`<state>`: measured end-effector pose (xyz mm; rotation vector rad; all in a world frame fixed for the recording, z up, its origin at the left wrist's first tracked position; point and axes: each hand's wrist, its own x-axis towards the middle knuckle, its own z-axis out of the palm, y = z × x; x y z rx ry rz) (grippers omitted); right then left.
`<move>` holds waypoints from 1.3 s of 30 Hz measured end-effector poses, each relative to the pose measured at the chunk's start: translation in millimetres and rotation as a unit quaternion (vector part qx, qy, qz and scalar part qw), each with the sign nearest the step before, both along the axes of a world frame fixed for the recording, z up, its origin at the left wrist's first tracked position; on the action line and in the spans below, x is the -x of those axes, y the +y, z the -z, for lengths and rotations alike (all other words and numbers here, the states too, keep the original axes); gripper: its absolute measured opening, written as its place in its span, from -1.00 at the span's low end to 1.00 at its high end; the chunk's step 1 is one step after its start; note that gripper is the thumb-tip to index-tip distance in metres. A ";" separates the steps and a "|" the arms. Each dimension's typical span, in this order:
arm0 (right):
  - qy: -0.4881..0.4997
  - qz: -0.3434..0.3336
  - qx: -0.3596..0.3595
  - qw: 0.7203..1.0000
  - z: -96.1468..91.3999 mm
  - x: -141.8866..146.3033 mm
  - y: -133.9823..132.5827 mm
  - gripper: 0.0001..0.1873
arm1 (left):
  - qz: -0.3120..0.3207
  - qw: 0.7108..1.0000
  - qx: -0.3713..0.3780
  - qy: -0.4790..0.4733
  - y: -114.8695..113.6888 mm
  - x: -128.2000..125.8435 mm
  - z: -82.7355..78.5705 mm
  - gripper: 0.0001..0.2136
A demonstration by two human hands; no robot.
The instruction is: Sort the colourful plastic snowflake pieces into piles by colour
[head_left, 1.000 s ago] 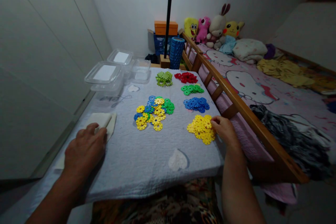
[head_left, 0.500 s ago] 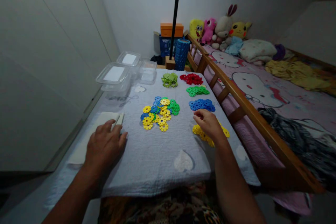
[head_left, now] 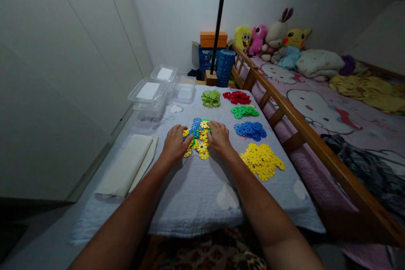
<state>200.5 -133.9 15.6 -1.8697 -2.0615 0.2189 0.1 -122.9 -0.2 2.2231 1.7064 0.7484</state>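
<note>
A mixed pile of yellow, blue and green plastic snowflake discs (head_left: 202, 147) lies mid-table between my hands. My left hand (head_left: 176, 143) rests at its left side, fingers spread and touching the discs. From the right, my right hand (head_left: 219, 136) lies against the same pile, fingers loosely bent and apart, covering some discs. To the right are single-colour heaps: yellow discs (head_left: 262, 160), blue discs (head_left: 250, 130), green discs (head_left: 244, 112) and red discs (head_left: 236, 97). Light green discs (head_left: 211, 98) sit farther back.
Clear plastic boxes (head_left: 148, 99) stand at the back left of the table. A folded cream cloth (head_left: 126, 164) lies at the left. Along the right side runs a wooden bed rail (head_left: 294, 122). A black pole (head_left: 219, 21) rises behind the table.
My left hand has moved from the folded cloth to the mixed pile. My right hand has left the yellow heap and come to the pile's right side. The view has shifted slightly.
</note>
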 end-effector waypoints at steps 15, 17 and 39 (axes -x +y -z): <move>0.043 -0.011 -0.038 0.998 22.0 8.0 13.8 -0.74 | -0.027 1.000 -0.002 -0.007 -2.1 -23.4 16.5 -0.66; 0.056 -0.014 -0.047 0.997 23.0 7.1 13.6 -0.77 | -0.025 1.000 0.000 -0.014 -2.9 -23.1 15.8 -0.65; 0.264 0.077 -0.018 0.961 -30.7 -104.1 -44.9 -0.78 | 0.082 0.996 0.023 0.018 0.1 -10.3 18.0 -0.36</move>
